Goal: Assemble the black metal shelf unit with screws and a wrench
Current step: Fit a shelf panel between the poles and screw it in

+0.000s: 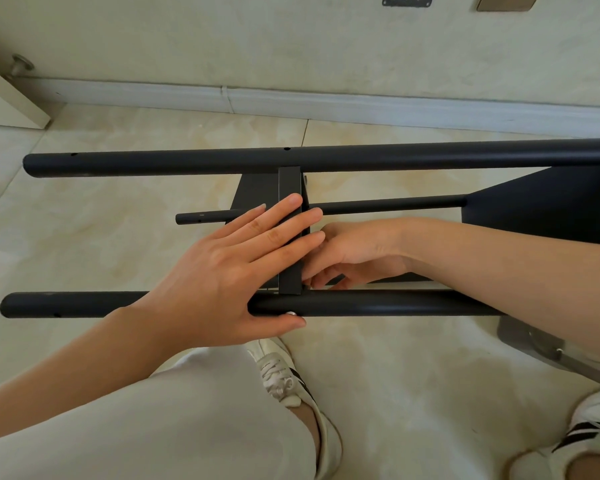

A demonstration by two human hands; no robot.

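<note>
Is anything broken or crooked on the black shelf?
Nothing looks broken. The shelf frame lies on its side on the floor, half built. The left hand presses flat on a shelf panel; the right hand reaches behind it.

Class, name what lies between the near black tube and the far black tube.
In the head view: the shelf panel's edge, both hands, and a thinner tube.

Floor (395,375): glossy cream marbled tiles, thin grout lines; wall (291,46): pale mottled plaster; skirting board (361,107): white, along the wall's foot; cabinet corner (7,105): pale, upper left; wall plates, top edge: one dark (407,0), one bronze (503,2); soft, even light.
</note>
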